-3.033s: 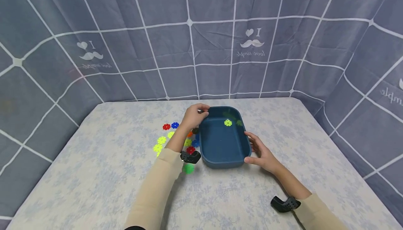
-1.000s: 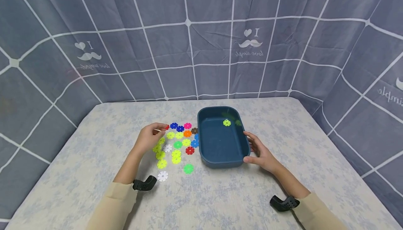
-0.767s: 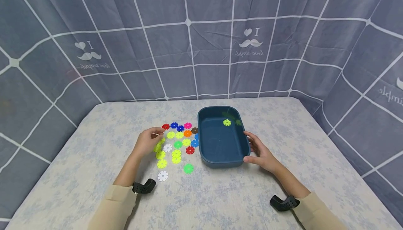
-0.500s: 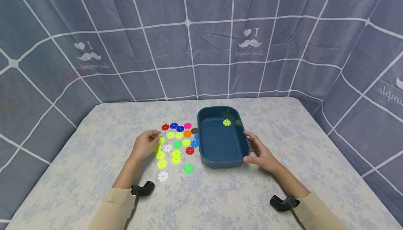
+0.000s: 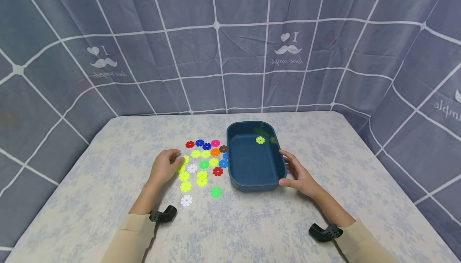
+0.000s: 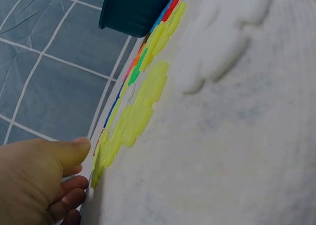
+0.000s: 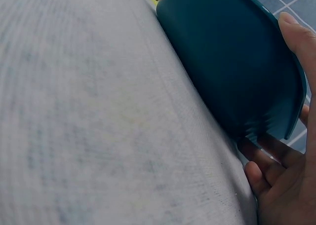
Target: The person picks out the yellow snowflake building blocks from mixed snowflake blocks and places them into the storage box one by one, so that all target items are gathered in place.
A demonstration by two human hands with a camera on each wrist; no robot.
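A dark teal bin (image 5: 253, 167) stands on the table with one yellow-green snowflake disc (image 5: 260, 140) in its far part. My right hand (image 5: 300, 177) grips the bin's right side, thumb at the rim and fingers against the outer wall, as the right wrist view shows. Left of the bin lie many flat plastic snowflake discs in yellow, red, blue, green, orange, pink, brown and white. My left hand (image 5: 165, 167) is low at their left edge, thumb and fingers apart. In the left wrist view its fingertips are right at the yellow snowflake discs (image 6: 143, 106).
A pale patterned cloth covers the table (image 5: 259, 227). One green disc (image 5: 216, 192) and one white disc (image 5: 186, 200) lie nearer the front than the others. A grey-blue checked curtain (image 5: 241, 51) hangs behind and on both sides.
My left hand has left the bin's far left rim, reached the red disc at the far left, then drawn back toward the yellow discs. My right hand and the bin stay put.
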